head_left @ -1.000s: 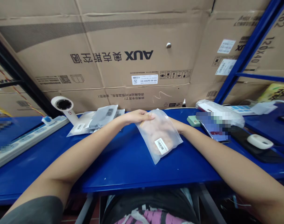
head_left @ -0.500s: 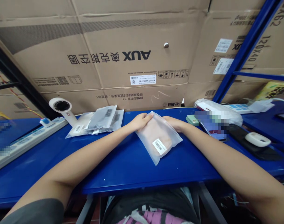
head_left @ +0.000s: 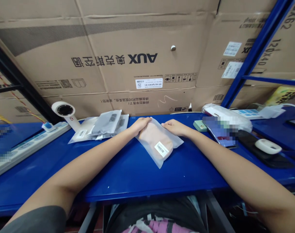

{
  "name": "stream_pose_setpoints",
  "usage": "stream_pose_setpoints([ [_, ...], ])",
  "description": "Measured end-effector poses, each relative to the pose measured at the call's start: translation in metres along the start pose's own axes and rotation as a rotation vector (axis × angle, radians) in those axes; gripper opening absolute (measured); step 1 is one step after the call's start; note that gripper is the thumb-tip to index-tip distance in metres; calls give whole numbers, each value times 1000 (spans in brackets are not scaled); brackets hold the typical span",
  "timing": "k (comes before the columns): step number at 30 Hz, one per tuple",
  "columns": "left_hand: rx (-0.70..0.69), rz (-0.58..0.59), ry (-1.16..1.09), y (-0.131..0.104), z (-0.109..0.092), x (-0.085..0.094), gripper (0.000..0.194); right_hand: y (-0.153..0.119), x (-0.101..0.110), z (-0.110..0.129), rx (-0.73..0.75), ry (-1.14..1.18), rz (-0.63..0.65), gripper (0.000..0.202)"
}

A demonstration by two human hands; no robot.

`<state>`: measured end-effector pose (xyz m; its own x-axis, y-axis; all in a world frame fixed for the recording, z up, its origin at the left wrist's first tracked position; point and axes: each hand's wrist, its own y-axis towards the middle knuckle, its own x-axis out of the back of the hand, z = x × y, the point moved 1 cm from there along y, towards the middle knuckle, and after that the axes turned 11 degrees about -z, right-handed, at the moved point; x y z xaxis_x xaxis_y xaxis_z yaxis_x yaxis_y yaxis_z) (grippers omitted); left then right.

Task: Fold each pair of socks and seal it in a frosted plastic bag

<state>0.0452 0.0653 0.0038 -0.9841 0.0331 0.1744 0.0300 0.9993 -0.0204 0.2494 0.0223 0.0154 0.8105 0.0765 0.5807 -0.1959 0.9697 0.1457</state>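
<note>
A frosted plastic bag with something pinkish inside and a white barcode label lies tilted over the blue table. My left hand pinches its upper left corner between thumb and fingers. At the bag's upper right edge, my right hand has its thumb and fingertips closed on the plastic. Left of my left hand rests a small pile of similar bags, some holding grey items.
A white round-headed device stands behind the pile, near a long power strip. To the right are a phone, a bubble-wrapped item, a green box and a white mouse-like object. Cardboard walls the back.
The bag has shifted a little left with my left hand. My right hand has come out from behind the bag, and its thumb and fingers now show at the edge.
</note>
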Motion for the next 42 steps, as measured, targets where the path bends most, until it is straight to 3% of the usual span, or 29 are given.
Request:
stream_pose_setpoints([
  [5, 1, 128, 18, -20, -6, -15, 29, 3, -4, -3, -82, 201, -109, 52],
  [10, -153, 91, 116, -33, 3, -34, 26, 5, -12, -8, -89, 299, -101, 46],
  [19, -268, 125, 189, -35, 2, -35, 27, 1, -9, -3, -105, 416, -53, 31],
  [24, -382, -32, 225, -20, -2, -27, 31, 0, -7, 3, -147, 548, -74, 30],
  [30, -433, -247, 403, 7, -6, 0, 33, 0, -2, 7, -131, 551, -80, 26],
  [33, -391, -333, 468, 21, -2, 17, 32, -2, 6, 8, -148, 478, 44, 25],
  [38, -348, -361, 526, 31, 8, 32, 33, -6, 20, 9, -191, 308, 395, 20],
  [40, -375, -373, 536, 27, 7, 31, 28, -6, 22, 8, -225, 238, 421, 18],
  [42, -439, -419, 566, 19, 0, 26, 26, -5, 22, 7, -282, 193, 350, 17],
])
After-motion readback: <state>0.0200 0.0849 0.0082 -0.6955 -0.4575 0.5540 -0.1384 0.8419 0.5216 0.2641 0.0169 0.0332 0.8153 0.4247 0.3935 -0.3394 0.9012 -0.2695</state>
